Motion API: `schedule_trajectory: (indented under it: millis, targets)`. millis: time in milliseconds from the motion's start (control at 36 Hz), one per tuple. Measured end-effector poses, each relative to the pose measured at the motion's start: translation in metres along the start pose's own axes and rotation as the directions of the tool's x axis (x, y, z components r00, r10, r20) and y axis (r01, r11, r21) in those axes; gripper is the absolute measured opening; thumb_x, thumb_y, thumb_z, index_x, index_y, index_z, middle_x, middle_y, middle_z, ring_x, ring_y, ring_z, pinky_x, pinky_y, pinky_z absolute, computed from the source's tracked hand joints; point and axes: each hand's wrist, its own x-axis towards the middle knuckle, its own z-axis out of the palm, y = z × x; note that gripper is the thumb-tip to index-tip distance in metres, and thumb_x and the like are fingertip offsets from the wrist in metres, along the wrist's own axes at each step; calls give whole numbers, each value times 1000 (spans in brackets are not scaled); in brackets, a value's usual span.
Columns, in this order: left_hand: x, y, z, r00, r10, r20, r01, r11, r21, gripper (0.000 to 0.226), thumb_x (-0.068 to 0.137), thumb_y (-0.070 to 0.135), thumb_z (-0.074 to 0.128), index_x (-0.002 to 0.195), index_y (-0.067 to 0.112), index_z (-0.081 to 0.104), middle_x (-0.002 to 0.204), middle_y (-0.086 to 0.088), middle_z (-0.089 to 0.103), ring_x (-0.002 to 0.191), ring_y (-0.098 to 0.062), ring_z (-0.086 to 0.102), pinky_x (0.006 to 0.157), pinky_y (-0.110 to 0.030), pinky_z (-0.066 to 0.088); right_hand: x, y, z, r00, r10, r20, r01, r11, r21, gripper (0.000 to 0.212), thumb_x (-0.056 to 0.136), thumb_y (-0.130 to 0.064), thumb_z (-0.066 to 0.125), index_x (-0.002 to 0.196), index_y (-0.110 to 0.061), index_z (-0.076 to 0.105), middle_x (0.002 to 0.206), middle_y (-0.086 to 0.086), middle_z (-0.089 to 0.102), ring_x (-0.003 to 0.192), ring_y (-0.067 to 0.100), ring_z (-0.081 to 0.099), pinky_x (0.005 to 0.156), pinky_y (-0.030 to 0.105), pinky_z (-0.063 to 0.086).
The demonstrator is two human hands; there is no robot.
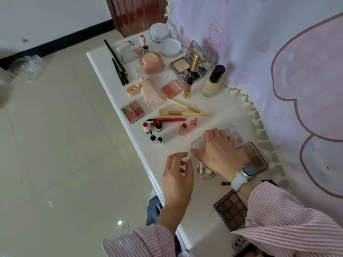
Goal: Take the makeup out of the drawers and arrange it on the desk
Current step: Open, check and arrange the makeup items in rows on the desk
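Makeup lies spread over the white desk (pixel 115 75). My right hand (pixel 220 151) rests flat on a pale eyeshadow palette (pixel 233 132), its fingers on the palette's clear lid (pixel 198 143). Beside it lies a brown palette (pixel 257 156), and a shiny round compact (pixel 205 171) shows under my wrist. My left hand (pixel 178 175) hovers just left of them, fingers apart and holding nothing. A dark brown palette (pixel 232 209) sits nearer to me. Farther along are small lip tint bottles (pixel 157 127), yellow brushes (pixel 183 113), a four-pan palette (pixel 133 111) and a foundation bottle (pixel 212 81).
At the far end stand round jars (pixel 159 32), a powder compact with mirror (pixel 189 64), a pink case (pixel 152 64) and black pencils (pixel 118 64). A lilac cartoon cloth (pixel 278 52) hangs along the desk's right side. Tiled floor (pixel 55 145) lies to the left.
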Motion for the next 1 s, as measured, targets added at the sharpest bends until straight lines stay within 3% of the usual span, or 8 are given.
schedule_trajectory:
  millis: [167,250,361,472,611,667,778,1000]
  targets:
    - [-4,-11,-20,973,-196,-120,192,980,-46,20,83,3,66,101,9,61,92,10,52,78,-5,53,65,-11,42,0,-7,6,998,45,-45,-44,999,19,51,83,-46,54,117,-8,51,113,10,54,106,30,48,83,38,33]
    - [13,-11,-28,924,-351,-148,340,935,-95,31,83,13,68,112,13,56,98,6,52,80,-11,52,66,-11,40,0,-7,7,998,49,-39,-48,999,17,51,83,-46,54,119,-9,50,115,8,54,108,28,47,84,38,31]
    - [32,-5,-25,900,-421,-111,411,906,-100,43,80,26,71,118,19,52,98,7,49,75,-7,50,60,-11,37,-1,-8,6,997,60,-47,-59,998,33,54,83,-46,55,122,-10,50,117,8,53,110,28,47,84,38,30]
    - [36,-7,-20,887,-438,-145,425,898,-109,32,81,25,70,108,13,58,98,2,56,66,0,49,58,-7,35,-1,-8,5,996,71,-45,-69,996,54,54,83,-47,55,122,-11,50,117,7,53,111,27,46,86,38,31]
    - [35,-10,-20,876,-455,-157,429,886,-173,19,84,19,68,100,10,65,95,-1,61,71,-1,55,65,-9,41,-2,-8,4,996,77,-36,-74,995,70,52,84,-47,54,122,-13,49,117,5,52,111,25,45,86,38,29]
    - [34,-9,-20,895,-417,-160,394,906,-155,19,84,18,69,99,9,66,95,1,59,70,-2,55,66,-10,43,-2,-8,5,996,75,-39,-72,994,80,51,84,-47,54,122,-13,49,116,5,52,111,25,45,86,37,29]
    - [33,-8,-19,935,-313,-168,296,948,-119,17,84,16,68,98,8,65,98,0,60,76,-13,59,69,-27,50,-2,-7,5,997,69,-42,-66,995,75,51,84,-47,54,122,-13,49,115,5,52,110,25,46,85,37,29]
    - [39,-11,-17,960,-232,-158,226,973,-53,14,84,11,66,97,6,65,93,-4,63,76,-17,59,68,-25,47,-1,-6,6,997,64,-32,-61,995,76,52,84,-48,52,123,-14,48,116,4,50,111,24,45,85,37,27]
